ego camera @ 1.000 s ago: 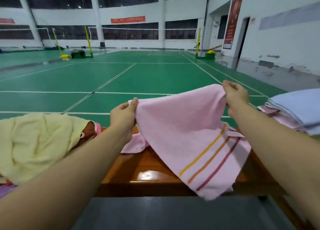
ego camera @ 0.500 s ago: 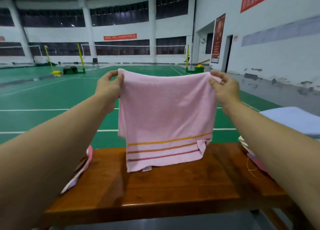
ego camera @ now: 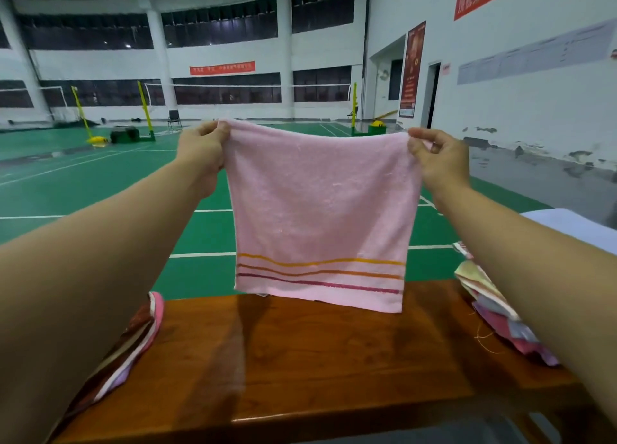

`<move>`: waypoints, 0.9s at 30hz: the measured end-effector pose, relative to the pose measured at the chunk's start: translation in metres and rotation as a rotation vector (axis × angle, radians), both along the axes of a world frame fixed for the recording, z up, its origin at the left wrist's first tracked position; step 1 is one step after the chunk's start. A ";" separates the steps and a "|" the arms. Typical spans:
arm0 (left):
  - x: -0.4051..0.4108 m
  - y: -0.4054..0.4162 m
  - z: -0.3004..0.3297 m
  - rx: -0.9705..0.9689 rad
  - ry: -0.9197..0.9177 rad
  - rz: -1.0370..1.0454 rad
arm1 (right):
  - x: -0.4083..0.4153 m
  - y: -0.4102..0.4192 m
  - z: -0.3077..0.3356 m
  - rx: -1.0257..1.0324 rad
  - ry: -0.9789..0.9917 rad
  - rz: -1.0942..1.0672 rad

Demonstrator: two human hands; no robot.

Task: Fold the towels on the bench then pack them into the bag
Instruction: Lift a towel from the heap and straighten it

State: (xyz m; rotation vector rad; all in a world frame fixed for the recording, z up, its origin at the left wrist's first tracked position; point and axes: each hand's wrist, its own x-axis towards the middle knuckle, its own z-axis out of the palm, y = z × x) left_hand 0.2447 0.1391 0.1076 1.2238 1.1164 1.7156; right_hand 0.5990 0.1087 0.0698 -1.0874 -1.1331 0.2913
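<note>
A pink towel (ego camera: 320, 206) with orange and dark red stripes near its lower hem hangs flat in the air above the brown wooden bench (ego camera: 317, 360). My left hand (ego camera: 203, 153) pinches its upper left corner. My right hand (ego camera: 437, 156) pinches the upper right corner. The hem hangs just over the bench's far edge. No bag is in view.
Patterned cloth (ego camera: 133, 336) lies on the bench's left end, partly under my left arm. A stack of folded towels (ego camera: 494, 306) sits at the right end, a pale blue one (ego camera: 581, 223) on top. Beyond the bench lies a green court floor (ego camera: 100, 183).
I have lifted the pink towel off the bench and spread it flat between both hands; it now hangs clear and straighter, and my view has tilted up.
</note>
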 end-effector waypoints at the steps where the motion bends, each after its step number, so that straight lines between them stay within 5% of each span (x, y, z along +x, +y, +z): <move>1: 0.001 0.003 0.000 0.005 0.002 0.013 | 0.001 0.003 0.001 -0.005 -0.008 0.005; 17: -0.005 -0.011 0.037 0.146 -0.083 0.096 | -0.016 0.008 0.042 0.073 -0.041 0.008; 27: -0.019 -0.100 -0.090 0.039 0.035 0.198 | -0.035 -0.083 -0.074 -0.054 -0.093 0.017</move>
